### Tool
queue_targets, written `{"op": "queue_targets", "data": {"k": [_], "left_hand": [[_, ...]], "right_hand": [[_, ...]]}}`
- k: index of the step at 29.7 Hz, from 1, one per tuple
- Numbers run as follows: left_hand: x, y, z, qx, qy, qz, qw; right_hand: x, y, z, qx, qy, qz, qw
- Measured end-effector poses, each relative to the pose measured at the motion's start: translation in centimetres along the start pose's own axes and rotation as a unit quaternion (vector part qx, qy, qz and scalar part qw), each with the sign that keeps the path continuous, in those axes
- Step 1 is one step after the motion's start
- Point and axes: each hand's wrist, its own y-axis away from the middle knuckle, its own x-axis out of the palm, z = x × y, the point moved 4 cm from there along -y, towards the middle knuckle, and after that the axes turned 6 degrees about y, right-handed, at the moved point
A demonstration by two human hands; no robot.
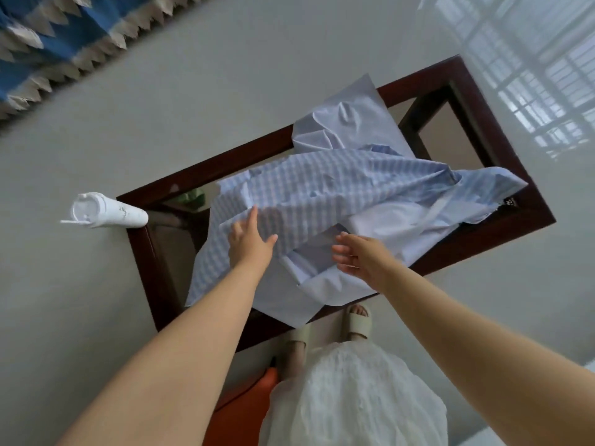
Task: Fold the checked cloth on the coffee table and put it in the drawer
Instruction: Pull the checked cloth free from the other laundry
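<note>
Checked cloth (322, 194) crumpled on coffee table (528, 217), left hand (249, 243) and right hand (360, 255) above, fingers spread.

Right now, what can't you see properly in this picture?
Head view only:
- Drawer: none shows.
- Middle of the coffee table: covered by the checked cloth.
- Green thing under the glass: too blurry to name.
- Left hand palm, right hand fingertips: turned away, grip unclear.
</note>
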Motion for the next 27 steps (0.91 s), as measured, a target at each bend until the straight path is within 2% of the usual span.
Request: {"op": "queue_targets", "data": {"k": [3,6,10,13,16,18,21,23,25,27], "left_hand": [[-0.7,-0.4,-0.4,0.034,-0.057,-0.107,0.992],[-1.5,-1.1,-1.0,0.082,-0.114,-0.130,0.982],[-2.3,-0.9,-2.3,0.102,-0.026,-0.014,0.994],[-3.9,1.1,-4.8,0.110,0.034,0.003,0.993],[-5.1,3.6,-8.6,0.095,0.115,0.044,0.988],[-5.6,5.6,-11.4,0.085,0.220,0.106,0.966],[-6.8,9.0,-14.4,0.085,0.330,0.194,0.920],[-7.8,10.7,-15.3,0.087,0.339,0.219,0.911],[-9.0,12.3,-15.8,0.118,0.315,0.216,0.917],[-10.6,13.7,-16.1,0.157,0.290,0.196,0.923]], "right_hand": [[-0.4,-0.2,-2.2,0.030,-0.069,-0.002,0.997],[-0.4,0.1,-3.7,0.049,-0.132,0.001,0.990],[0.7,1.7,-4.3,0.055,-0.225,-0.005,0.973],[1.9,3.6,-4.7,0.059,-0.292,-0.023,0.954],[3.0,5.5,-5.2,0.078,-0.309,-0.015,0.948],[3.8,6.8,-5.2,0.096,-0.326,0.021,0.940],[5.2,9.2,-3.8,0.075,-0.369,0.133,0.917],[5.7,10.8,-2.0,0.032,-0.398,0.165,0.902],[5.7,12.8,0.3,-0.012,-0.425,0.149,0.893],[5.5,14.9,2.3,-0.061,-0.409,0.142,0.899]]}}
